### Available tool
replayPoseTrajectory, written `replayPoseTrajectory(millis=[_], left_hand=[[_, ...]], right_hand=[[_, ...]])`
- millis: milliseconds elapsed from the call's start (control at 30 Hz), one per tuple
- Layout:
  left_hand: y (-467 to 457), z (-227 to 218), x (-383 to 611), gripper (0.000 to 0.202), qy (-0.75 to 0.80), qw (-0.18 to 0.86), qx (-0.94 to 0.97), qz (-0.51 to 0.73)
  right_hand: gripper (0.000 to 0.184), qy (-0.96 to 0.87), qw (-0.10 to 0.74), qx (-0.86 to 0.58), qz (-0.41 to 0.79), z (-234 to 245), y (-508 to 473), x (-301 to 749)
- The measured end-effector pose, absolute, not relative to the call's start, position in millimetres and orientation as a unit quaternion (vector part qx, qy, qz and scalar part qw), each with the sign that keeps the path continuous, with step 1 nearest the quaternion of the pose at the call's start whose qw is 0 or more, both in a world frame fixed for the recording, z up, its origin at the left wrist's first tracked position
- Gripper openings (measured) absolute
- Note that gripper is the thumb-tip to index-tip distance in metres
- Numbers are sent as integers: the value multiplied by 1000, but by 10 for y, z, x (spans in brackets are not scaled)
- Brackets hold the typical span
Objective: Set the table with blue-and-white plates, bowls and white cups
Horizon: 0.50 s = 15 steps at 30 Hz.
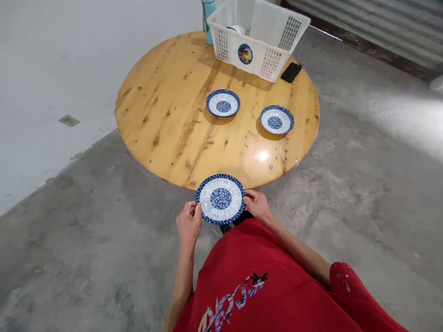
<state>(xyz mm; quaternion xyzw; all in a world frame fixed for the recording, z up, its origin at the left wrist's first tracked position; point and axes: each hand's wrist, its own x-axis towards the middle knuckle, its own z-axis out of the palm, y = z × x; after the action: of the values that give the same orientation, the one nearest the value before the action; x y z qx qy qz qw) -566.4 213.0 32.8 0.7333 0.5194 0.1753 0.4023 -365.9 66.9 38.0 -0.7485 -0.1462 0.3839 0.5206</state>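
Observation:
I hold a blue-and-white patterned plate level in both hands, just off the near edge of a round wooden table. My left hand grips its left rim and my right hand grips its right rim. Two more plates of the same pattern lie on the table: one near the middle and one to its right.
A white plastic basket stands at the table's far edge, with a teal bottle to its left and a black phone to its right. Grey concrete floor surrounds the table; a white wall rises on the left.

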Motion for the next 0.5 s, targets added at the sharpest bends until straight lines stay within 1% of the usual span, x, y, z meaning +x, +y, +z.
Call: replayPoseTrajectory(millis=[100,233,367,500], left_hand=[[2514,281,-5429,44,496,403,752,162],[3106,225,-5096,43,484,386,772,145],[3640,163,-4791,43,468,377,789,131],[4002,96,-4556,40,480,369,788,109]], right_hand=[[48,-134,529,-756,362,303,948,-3509],[57,-131,534,-761,345,104,1455,-3267],[51,-152,531,-777,302,-96,1903,-3070],[47,-167,518,-789,284,-168,2184,-2932]])
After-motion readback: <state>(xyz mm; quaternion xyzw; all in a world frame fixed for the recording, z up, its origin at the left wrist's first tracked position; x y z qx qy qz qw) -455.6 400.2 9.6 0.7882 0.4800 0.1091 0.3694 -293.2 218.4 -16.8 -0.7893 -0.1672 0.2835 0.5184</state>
